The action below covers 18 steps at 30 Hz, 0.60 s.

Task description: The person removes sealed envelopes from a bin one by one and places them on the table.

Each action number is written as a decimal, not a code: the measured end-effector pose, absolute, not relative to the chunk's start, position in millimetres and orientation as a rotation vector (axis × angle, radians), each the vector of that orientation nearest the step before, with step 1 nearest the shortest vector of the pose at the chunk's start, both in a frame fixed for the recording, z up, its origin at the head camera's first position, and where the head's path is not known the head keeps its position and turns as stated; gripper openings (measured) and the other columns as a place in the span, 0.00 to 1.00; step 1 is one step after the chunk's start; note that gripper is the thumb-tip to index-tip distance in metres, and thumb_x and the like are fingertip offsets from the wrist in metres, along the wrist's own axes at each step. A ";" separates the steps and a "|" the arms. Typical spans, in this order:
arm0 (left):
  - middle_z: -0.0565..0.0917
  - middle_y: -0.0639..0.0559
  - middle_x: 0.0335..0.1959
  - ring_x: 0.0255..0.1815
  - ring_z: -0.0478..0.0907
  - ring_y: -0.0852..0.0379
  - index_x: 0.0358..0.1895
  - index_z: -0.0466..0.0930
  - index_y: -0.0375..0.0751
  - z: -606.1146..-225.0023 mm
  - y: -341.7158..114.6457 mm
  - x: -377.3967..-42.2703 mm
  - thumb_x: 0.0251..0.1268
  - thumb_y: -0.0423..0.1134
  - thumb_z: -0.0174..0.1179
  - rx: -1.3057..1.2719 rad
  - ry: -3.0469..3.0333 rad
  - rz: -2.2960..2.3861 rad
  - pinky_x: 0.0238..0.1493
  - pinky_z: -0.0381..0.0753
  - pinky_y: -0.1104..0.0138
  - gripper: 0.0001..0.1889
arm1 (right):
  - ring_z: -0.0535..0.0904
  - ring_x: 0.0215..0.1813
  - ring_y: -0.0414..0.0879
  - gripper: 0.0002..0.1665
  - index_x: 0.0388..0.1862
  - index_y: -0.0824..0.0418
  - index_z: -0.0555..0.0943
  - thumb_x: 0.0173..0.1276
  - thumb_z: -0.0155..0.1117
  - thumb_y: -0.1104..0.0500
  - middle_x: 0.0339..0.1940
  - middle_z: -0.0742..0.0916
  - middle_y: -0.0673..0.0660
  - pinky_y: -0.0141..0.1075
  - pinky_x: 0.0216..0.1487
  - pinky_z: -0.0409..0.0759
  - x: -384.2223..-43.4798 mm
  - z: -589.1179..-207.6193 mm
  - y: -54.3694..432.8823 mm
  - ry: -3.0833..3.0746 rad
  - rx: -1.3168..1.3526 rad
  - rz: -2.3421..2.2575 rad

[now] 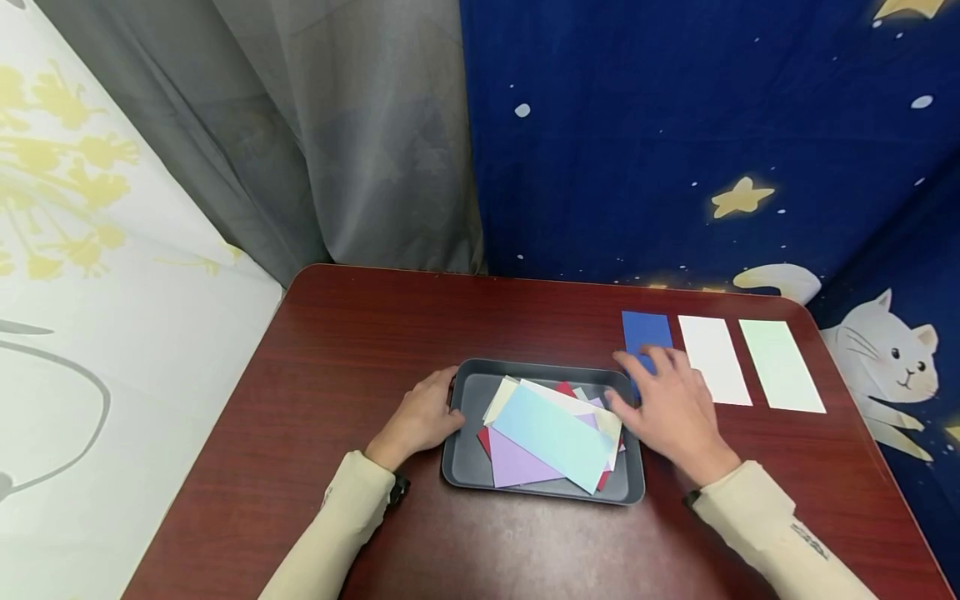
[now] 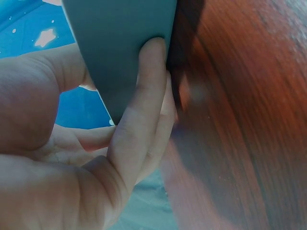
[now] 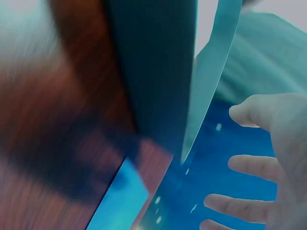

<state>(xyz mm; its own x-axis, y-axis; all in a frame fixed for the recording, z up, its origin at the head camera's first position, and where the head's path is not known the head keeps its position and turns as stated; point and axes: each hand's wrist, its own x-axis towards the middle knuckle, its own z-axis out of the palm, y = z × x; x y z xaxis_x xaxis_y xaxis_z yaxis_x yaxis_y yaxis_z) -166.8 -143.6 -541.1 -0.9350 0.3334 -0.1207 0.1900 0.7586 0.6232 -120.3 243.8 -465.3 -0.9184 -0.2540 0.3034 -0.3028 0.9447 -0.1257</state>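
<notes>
A dark grey rectangular tray [image 1: 467, 467] sits on the table, holding a loose pile of paper cards. A light blue card [image 1: 555, 437] lies on top, over a purple card [image 1: 513, 467], cream ones and red ones. My left hand [image 1: 423, 417] grips the tray's left end, thumb at the rim; in the left wrist view its fingers [image 2: 152, 72] lie along the outer wall. Over the tray's right rim hovers my right hand [image 1: 671, 408], fingers spread and holding nothing. Beyond it, a blue card [image 1: 645, 327] lies on the table, partly covered by this hand.
Right of the blue card, a white card [image 1: 716, 358] and a pale green card [image 1: 782, 367] lie in a row on the reddish-brown table [image 1: 360, 333]. A grey curtain [image 1: 390, 125] and a dark blue star-patterned curtain [image 1: 600, 167] hang behind the table.
</notes>
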 end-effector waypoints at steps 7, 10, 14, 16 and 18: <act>0.78 0.36 0.72 0.44 0.78 0.49 0.83 0.65 0.31 -532.0 -140.8 -164.8 0.64 0.35 0.67 0.393 2.730 0.931 0.55 0.79 0.44 0.42 | 0.78 0.67 0.68 0.36 0.72 0.56 0.84 0.70 0.74 0.42 0.66 0.83 0.67 0.62 0.53 0.84 -103.4 -470.3 207.8 -2.841 0.608 0.224; 0.78 0.34 0.70 0.43 0.79 0.47 0.82 0.66 0.29 -508.0 -136.5 -157.3 0.64 0.33 0.66 0.390 2.710 0.948 0.56 0.79 0.42 0.41 | 0.78 0.69 0.67 0.39 0.74 0.56 0.83 0.69 0.77 0.39 0.69 0.83 0.67 0.61 0.56 0.85 -97.6 -474.4 193.9 -2.863 0.678 0.216; 0.79 0.34 0.68 0.39 0.78 0.50 0.82 0.66 0.29 -521.1 -139.0 -160.6 0.65 0.35 0.66 0.419 2.732 0.913 0.52 0.80 0.46 0.41 | 0.79 0.68 0.66 0.42 0.74 0.55 0.83 0.67 0.79 0.38 0.70 0.83 0.66 0.61 0.58 0.85 -91.9 -478.4 179.7 -2.884 0.754 0.221; 0.79 0.35 0.68 0.38 0.78 0.51 0.82 0.65 0.30 -533.7 -141.0 -164.6 0.65 0.35 0.66 0.417 2.740 0.907 0.50 0.80 0.48 0.41 | 0.79 0.68 0.65 0.42 0.74 0.54 0.83 0.66 0.80 0.38 0.71 0.83 0.66 0.61 0.57 0.86 -89.7 -479.6 174.7 -2.901 0.781 0.241; 0.79 0.37 0.69 0.37 0.78 0.53 0.83 0.64 0.32 -539.8 -142.7 -166.9 0.66 0.37 0.67 0.419 2.737 0.909 0.50 0.80 0.48 0.42 | 0.80 0.68 0.66 0.43 0.75 0.54 0.82 0.65 0.81 0.39 0.72 0.83 0.66 0.61 0.55 0.87 -88.1 -480.5 171.1 -2.920 0.805 0.260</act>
